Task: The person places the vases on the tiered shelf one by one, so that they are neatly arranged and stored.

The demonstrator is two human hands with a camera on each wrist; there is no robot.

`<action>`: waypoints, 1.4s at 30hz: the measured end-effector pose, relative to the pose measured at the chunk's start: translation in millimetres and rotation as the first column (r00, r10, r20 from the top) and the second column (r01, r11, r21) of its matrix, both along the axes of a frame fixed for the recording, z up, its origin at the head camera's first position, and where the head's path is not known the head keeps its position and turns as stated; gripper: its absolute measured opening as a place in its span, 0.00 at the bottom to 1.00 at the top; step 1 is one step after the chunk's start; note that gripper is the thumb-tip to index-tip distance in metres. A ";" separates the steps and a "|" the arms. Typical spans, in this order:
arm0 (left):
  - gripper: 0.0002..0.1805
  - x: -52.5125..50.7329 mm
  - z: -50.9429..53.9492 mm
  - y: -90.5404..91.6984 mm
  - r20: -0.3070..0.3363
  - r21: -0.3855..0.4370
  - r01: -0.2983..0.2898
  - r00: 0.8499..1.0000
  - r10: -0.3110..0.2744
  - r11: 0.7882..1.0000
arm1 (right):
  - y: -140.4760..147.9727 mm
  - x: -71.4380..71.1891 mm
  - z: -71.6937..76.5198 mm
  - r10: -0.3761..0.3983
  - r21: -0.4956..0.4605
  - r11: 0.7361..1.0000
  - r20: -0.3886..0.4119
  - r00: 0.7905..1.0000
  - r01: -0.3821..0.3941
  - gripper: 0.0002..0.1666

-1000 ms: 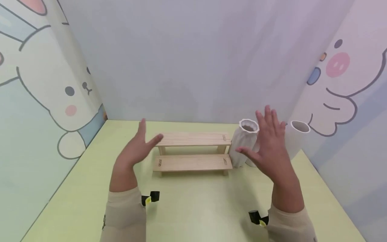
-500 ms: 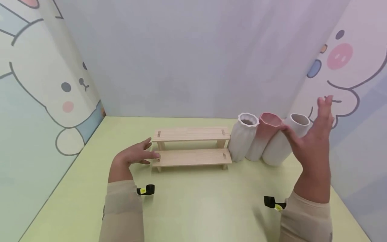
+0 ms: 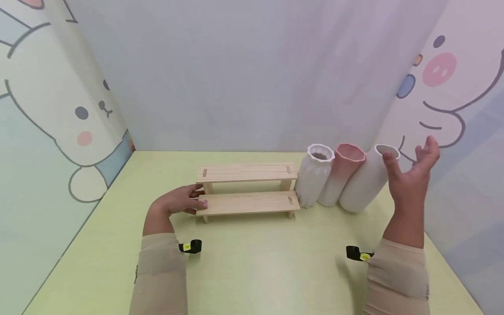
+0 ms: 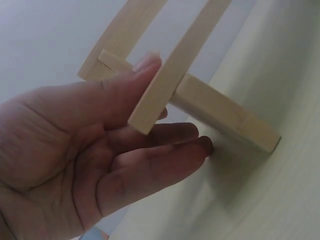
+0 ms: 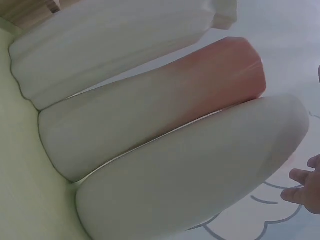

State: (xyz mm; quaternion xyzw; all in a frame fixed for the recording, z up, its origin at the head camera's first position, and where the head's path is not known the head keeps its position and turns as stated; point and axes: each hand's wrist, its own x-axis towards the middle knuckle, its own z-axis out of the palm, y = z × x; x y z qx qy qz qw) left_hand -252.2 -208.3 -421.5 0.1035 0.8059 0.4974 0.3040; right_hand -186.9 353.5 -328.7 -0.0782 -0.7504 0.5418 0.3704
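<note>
The left hand [image 3: 179, 200] pinches the wooden stand [image 3: 248, 204], which stretches toward three o'clock; the right hand [image 3: 411, 176], loosely spread and holding nothing, has the smooth white vase [image 3: 363, 183] at nine o'clock.

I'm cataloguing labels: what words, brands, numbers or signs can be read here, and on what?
No text can be read.
Left yellow label, on the left black device: too small to read.
Right yellow label, on the right black device: too small to read.
White fluted vase, pink-and-white vase, smooth white vase, wooden stand: no lettering visible.
</note>
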 end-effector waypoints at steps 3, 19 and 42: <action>0.53 -0.1 0.1 0.5 -0.011 -0.004 0.017 1.000 -0.017 1.000 | 2.1 -11.1 -7.2 0.033 -0.061 0.998 0.039 0.999 -0.030 0.55; 0.50 -2.1 -2.6 0.7 -0.010 0.015 0.025 1.000 -0.025 1.000 | -4.4 -36.6 -20.7 -0.112 -0.070 0.990 0.176 0.978 0.126 0.36; 0.52 -2.5 -3.2 0.5 -0.015 -0.009 0.029 0.999 -0.029 1.000 | 0.8 -23.6 -5.3 -0.276 -0.083 0.958 0.007 0.961 0.276 0.25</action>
